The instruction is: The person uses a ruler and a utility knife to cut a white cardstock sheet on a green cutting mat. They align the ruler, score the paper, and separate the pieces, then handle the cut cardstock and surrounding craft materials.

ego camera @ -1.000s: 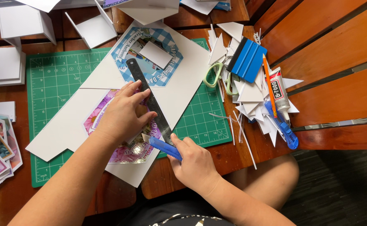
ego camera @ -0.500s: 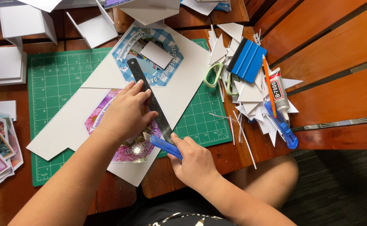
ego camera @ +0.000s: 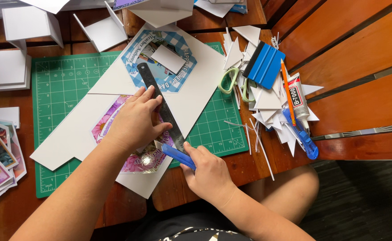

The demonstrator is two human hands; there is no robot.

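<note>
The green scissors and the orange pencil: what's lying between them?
In the head view, between the green scissors and the orange pencil lie a blue scraper and white paper scraps.

The table (ego camera: pixel 339 49) is reddish-brown wood in slats, smooth with a mild sheen. On it lies a green cutting mat (ego camera: pixel 57 89) of matt, rubbery-looking plastic. The white board (ego camera: pixel 200 85) looks like stiff matt card or foam board, and the printed floral picture (ego camera: pixel 138 158) on it is paper with a glossy spot. The ruler (ego camera: pixel 158 100) is dark metal with a dull finish. The blue knife (ego camera: pixel 178 156) and blue scraper (ego camera: pixel 265 64) are smooth plastic.
</note>
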